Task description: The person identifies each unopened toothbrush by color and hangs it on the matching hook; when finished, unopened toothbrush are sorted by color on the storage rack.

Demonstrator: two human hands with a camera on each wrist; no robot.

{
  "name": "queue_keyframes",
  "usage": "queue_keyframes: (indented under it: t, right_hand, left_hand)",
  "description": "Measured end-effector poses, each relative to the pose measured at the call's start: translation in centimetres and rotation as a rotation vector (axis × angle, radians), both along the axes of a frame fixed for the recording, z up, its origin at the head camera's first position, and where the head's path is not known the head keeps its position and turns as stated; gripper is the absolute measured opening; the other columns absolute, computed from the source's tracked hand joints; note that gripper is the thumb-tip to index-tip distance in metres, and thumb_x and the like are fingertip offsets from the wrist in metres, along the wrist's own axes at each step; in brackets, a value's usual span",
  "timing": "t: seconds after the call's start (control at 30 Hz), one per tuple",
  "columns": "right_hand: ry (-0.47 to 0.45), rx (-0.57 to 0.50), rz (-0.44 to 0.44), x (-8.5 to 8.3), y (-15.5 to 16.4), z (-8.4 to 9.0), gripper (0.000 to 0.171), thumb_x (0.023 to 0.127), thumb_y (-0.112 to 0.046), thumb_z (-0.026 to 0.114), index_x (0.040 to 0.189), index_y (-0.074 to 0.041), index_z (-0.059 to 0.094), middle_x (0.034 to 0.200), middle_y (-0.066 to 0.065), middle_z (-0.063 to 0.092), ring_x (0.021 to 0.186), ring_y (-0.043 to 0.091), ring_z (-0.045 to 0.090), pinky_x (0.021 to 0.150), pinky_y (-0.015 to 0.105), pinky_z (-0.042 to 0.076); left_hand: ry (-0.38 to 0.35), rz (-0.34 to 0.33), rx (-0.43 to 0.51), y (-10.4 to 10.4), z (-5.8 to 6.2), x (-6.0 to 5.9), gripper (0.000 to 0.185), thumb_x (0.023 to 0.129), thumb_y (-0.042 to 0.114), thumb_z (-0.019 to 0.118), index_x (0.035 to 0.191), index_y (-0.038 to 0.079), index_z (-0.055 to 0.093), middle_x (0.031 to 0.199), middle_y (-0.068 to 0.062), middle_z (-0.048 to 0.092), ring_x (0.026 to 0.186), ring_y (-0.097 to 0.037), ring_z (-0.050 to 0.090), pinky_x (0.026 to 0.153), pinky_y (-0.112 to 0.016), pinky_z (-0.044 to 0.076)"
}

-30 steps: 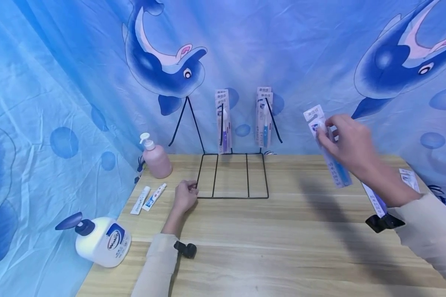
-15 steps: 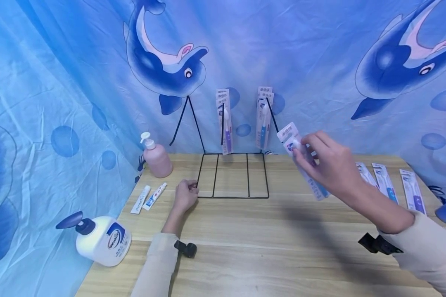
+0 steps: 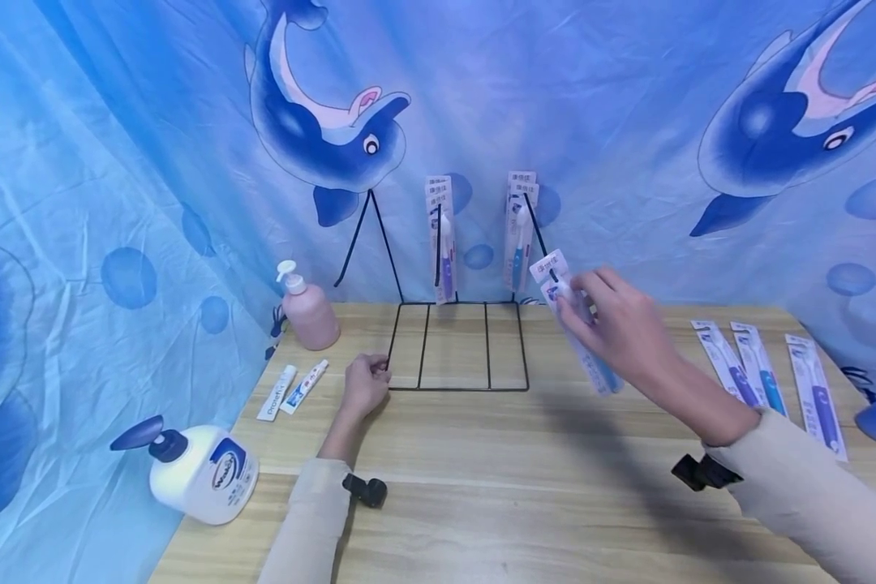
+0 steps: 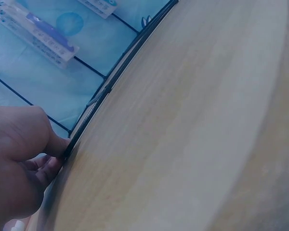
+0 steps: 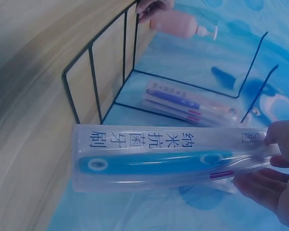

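Note:
My right hand [image 3: 616,324] pinches a packaged blue toothbrush [image 5: 154,161] near its upper end. The pack slants in the air, its hole card right at the tip of the rack's right prong. My left hand [image 3: 366,384] pinches the front left corner of the black wire rack [image 3: 458,389], as the left wrist view [image 4: 24,159] also shows. Packaged purple toothbrushes [image 3: 444,251] hang on the middle prong, and packaged blue toothbrushes [image 3: 517,243] hang on the right prong. Nothing hangs on the left prong [image 3: 352,239].
Three packaged toothbrushes [image 3: 818,397] lie at the table's right side. On the left stand a pink pump bottle [image 3: 310,315] and a white pump bottle [image 3: 208,478]. Two small toothpaste tubes [image 3: 292,393] lie between them. A dolphin-print curtain [image 3: 591,97] backs the table.
My right hand has carried the packaged blue toothbrush leftward and down to the right prong's tip. The left hand stays at the rack's corner.

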State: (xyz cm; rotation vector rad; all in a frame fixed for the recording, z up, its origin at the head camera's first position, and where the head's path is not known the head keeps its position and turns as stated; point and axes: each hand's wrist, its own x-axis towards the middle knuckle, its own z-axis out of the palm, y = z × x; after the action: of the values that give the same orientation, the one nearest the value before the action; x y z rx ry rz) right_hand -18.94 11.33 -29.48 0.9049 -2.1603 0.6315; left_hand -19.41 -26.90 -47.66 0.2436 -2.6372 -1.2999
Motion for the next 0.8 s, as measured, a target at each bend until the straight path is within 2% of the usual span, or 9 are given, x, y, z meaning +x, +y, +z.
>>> queue_keyframes:
  t: [0.23,0.33,0.57,0.8]
  right_hand:
    - [-0.064,-0.068,-0.008,-3.9,-1.7,-0.9,0.014,0.087,-0.006,0.070,0.092,0.002,0.060,0.082,0.014,0.061,0.067,0.027,0.060,0.052,0.035,0.052]
    - [-0.092,-0.080,-0.020,-5.7,-2.6,-0.9,0.014,0.090,-0.009,0.067,0.090,0.001,0.057,0.080,0.014,0.059,0.066,0.026,0.057,0.053,0.035,0.049]
    - [-0.109,-0.132,-0.047,-9.2,-4.4,-0.4,0.020,0.095,-0.012,0.059,0.080,-0.003,0.050,0.069,0.009,0.045,0.057,0.023,0.039,0.049,0.033,0.031]
    - [-0.125,-0.169,-0.088,-11.7,-5.8,-0.5,0.022,0.097,-0.011,0.057,0.079,0.000,0.050,0.072,0.012,0.047,0.059,0.024,0.040,0.051,0.033,0.032]
  left_hand:
    - [0.009,-0.004,0.003,0.1,-0.1,0.1,0.038,0.082,-0.009,0.064,0.120,-0.010,0.065,0.100,-0.018,0.062,0.089,-0.028,0.061,0.082,-0.038,0.056]
    - [0.012,-0.008,0.001,0.1,-0.1,0.1,0.038,0.082,-0.010,0.064,0.120,-0.011,0.064,0.099,-0.018,0.062,0.088,-0.027,0.060,0.081,-0.038,0.056]
    - [0.014,0.002,0.004,0.0,0.0,0.1,0.038,0.083,-0.009,0.063,0.120,-0.011,0.064,0.100,-0.018,0.061,0.088,-0.028,0.060,0.081,-0.038,0.056]
    - [0.008,0.007,0.015,0.0,0.1,0.1,0.038,0.083,-0.009,0.064,0.121,-0.010,0.064,0.100,-0.017,0.061,0.088,-0.027,0.060,0.081,-0.038,0.056]
